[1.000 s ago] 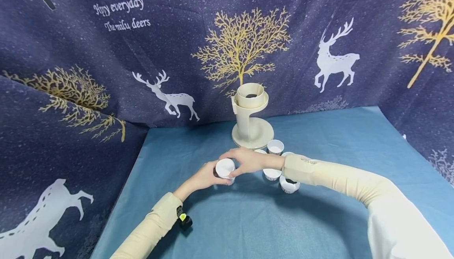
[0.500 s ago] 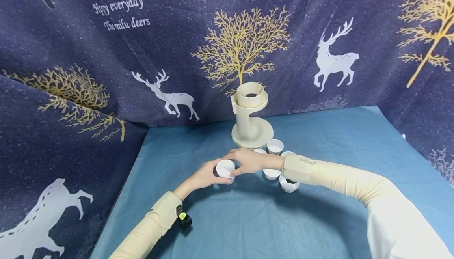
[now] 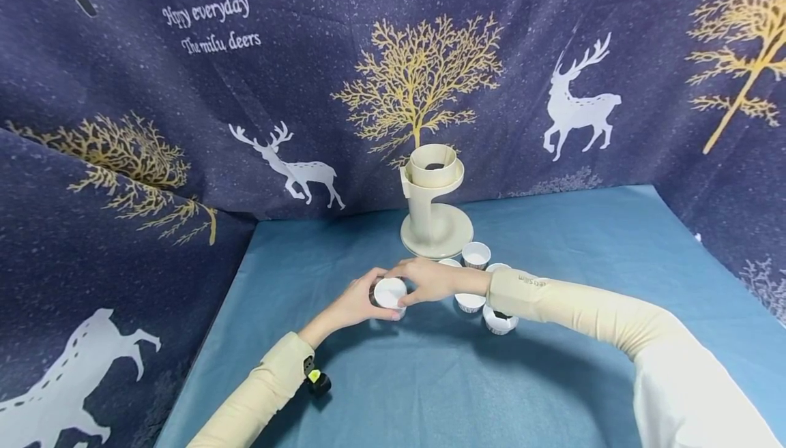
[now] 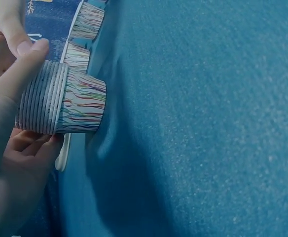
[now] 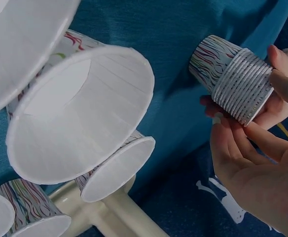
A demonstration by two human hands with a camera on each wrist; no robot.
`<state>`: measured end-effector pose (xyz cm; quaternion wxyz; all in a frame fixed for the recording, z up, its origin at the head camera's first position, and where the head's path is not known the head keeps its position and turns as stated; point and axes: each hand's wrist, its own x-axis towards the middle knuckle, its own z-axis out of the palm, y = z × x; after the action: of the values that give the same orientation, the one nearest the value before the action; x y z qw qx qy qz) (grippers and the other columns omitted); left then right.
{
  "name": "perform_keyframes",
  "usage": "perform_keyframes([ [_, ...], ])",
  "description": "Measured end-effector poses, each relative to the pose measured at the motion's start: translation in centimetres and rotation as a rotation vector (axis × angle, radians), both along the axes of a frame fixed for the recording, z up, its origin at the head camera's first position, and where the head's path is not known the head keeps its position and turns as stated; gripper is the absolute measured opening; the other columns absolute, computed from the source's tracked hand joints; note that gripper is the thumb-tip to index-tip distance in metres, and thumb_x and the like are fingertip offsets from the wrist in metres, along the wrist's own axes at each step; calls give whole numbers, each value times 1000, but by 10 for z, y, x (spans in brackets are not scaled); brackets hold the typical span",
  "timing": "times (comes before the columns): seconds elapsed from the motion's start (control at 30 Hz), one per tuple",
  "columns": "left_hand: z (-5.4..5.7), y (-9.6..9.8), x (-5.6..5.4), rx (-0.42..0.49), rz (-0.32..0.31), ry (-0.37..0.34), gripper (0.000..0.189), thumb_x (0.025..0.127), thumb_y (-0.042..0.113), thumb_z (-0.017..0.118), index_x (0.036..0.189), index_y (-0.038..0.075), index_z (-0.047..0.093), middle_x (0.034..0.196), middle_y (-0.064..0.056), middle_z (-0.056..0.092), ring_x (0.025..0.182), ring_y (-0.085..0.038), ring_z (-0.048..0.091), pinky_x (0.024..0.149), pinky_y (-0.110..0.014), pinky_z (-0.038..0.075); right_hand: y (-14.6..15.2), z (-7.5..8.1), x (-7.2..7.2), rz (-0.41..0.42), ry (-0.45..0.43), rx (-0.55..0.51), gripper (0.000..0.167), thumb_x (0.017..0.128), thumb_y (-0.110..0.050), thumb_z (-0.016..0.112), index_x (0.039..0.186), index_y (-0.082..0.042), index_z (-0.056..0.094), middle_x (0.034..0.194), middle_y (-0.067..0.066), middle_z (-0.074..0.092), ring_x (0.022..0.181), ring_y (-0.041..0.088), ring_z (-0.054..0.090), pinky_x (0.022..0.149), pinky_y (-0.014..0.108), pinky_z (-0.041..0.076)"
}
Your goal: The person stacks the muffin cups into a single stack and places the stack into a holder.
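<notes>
A nested stack of white paper baking cups [image 3: 389, 291] is held between both hands near the middle of the blue table. Coloured wavy lines run over the outer wall of the stack [image 4: 85, 103], and several rims sit tightly packed together. My left hand [image 3: 356, 305] grips the stack from the left, thumb on one side and fingers on the other. From the right, my right hand [image 3: 431, 279] holds the rims with its thumb and fingertips [image 5: 233, 136]. Whether the stack's base touches the table I cannot tell.
Several separate paper cups, one a white cup [image 3: 476, 255], stand right of the stack, partly hidden under my right forearm. Behind them rises a cream stand [image 3: 424, 216] with a round base and a ring-shaped top. A patterned dark blue cloth [image 3: 295, 93] hangs behind the blue table [image 3: 417, 393].
Both hands keep their hold on the stack and have hardly moved. The separate cups and the stand remain where they were.
</notes>
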<state>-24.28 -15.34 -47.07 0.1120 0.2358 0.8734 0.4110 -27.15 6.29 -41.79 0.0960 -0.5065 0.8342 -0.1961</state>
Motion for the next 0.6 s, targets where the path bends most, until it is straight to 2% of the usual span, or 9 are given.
perform_keyframes([
  [0.1, 1, -1, 1, 1, 19, 42, 71, 74, 32, 84, 133, 13, 49, 122, -7, 64, 109, -21, 62, 86, -36, 49, -1, -1, 0, 3, -2, -2, 53, 87, -25, 72, 132, -3, 57, 123, 11, 64, 111, 21, 59, 91, 32, 48],
  [0.23, 1, -3, 1, 46, 13, 90, 74, 76, 28, 83, 137, 10, 47, 127, -10, 64, 113, -23, 63, 91, -37, 52, 0, -1, 0, 1, -13, 8, 52, 88, -25, 72, 133, -3, 56, 123, 11, 64, 110, 21, 59, 90, 32, 49],
  [0.37, 1, -3, -1, 76, 5, 110, 74, 77, 24, 83, 139, 8, 45, 126, -11, 65, 114, -24, 64, 92, -38, 52, 1, 0, 1, 5, -12, 9, 52, 88, -25, 71, 132, -3, 56, 125, 10, 63, 111, 21, 59, 90, 31, 49],
  [0.6, 4, -3, -1, 64, 7, 133, 70, 77, 25, 83, 134, 12, 46, 120, -10, 69, 109, -22, 67, 89, -36, 54, 6, 3, -1, -9, -44, -4, 57, 88, -24, 71, 136, 1, 52, 129, 13, 61, 111, 24, 61, 93, 34, 50],
])
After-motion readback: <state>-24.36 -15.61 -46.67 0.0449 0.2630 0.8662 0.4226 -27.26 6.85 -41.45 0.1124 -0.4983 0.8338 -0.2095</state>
